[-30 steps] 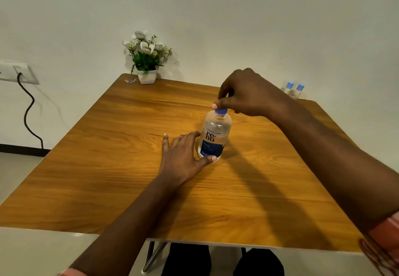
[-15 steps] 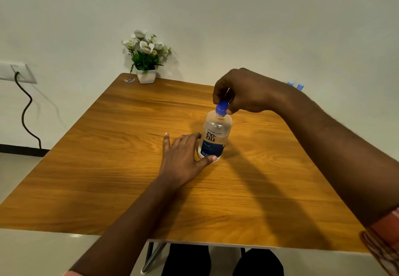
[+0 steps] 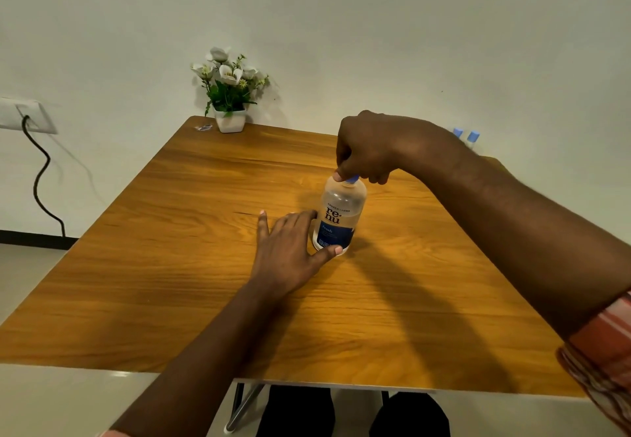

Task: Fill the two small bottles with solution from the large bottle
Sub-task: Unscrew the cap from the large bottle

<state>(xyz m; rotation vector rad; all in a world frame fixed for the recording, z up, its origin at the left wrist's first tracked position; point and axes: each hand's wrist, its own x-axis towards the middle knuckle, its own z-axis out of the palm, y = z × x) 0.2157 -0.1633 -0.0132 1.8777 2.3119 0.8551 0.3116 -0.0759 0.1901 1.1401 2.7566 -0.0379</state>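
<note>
Head view: clear large bottle; blue label.

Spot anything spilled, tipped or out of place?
Nothing stands out. The large bottle stands upright, no spill on the table; right hand grips its cap, left hand braces its base. The small bottles stand capped at the far edge, partly hidden. A scrap lies by the flower pot.

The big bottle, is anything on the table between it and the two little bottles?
Only the person's own right arm crosses that stretch, hiding some table. No object shows between the large bottle and the small bottles at the far right edge. The right hand grips its blue cap.
</note>
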